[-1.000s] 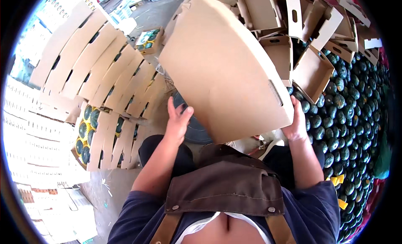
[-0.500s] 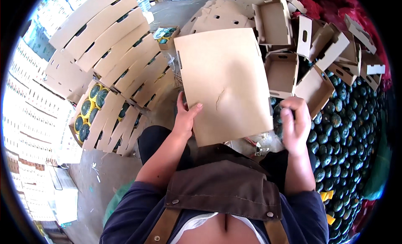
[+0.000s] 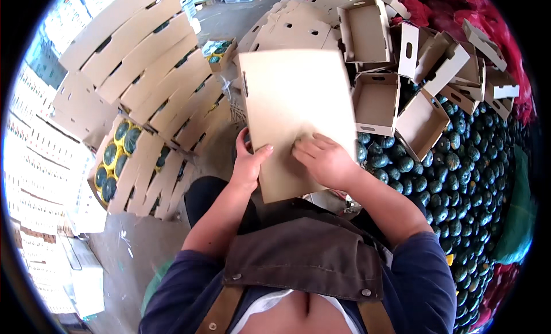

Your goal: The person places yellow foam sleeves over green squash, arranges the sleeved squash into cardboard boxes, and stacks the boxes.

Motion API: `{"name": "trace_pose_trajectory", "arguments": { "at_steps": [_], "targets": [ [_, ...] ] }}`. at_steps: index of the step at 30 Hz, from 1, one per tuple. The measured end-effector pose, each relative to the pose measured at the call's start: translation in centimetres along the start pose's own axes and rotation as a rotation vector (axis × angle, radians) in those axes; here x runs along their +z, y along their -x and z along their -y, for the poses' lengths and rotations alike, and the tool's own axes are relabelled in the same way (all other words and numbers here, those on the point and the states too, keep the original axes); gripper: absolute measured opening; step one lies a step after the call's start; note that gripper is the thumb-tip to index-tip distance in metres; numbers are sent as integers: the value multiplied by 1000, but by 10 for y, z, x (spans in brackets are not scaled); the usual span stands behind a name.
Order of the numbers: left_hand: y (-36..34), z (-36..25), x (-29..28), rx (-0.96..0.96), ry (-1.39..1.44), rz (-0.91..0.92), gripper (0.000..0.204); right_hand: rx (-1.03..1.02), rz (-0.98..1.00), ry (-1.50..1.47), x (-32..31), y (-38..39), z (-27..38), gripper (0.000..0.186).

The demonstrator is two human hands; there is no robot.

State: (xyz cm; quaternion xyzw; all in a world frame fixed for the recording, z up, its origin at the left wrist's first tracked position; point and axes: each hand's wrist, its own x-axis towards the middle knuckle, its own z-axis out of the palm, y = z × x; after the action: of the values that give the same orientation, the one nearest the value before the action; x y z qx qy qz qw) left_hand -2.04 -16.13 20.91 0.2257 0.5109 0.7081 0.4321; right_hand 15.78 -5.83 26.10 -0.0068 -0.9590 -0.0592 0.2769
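Note:
In front of me is a cardboard box (image 3: 298, 93), its flat brown face turned up toward me. My left hand (image 3: 249, 164) grips its left edge, the thumb lying on the face and the fingers curled behind. Against the lower middle of that face rests my right hand (image 3: 324, 159), its fingers bent and drawn together over the spot where a crease ran. The fingertips are hidden, so anything in them cannot be made out.
Stacked cardboard boxes (image 3: 155, 64) rise on the left, one holding dark green squashes (image 3: 132, 140) in yellow netting. Empty open boxes (image 3: 376, 101) lie heaped at the far right. Below them spreads a large pile of green squashes (image 3: 453, 190).
My right hand has moved left from beside the box's right edge onto its face, covering the crease. My left hand keeps its grip on the left edge.

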Motion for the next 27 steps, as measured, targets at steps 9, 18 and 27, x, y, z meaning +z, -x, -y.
{"name": "trace_pose_trajectory", "arguments": {
  "at_steps": [9, 18, 27],
  "targets": [
    [-9, -4, -25, -43, 68, 96, 70, 1141, -138, -1574, 30, 95, -58, 72],
    [-17, -1, -72, 145, -492, -274, 65, 1158, 188, -596, 34, 63, -28, 69],
    [-27, 18, -64, 70, -593, -159, 58, 581, 506, -66, 115, 65, 21, 39]
  ]
}}
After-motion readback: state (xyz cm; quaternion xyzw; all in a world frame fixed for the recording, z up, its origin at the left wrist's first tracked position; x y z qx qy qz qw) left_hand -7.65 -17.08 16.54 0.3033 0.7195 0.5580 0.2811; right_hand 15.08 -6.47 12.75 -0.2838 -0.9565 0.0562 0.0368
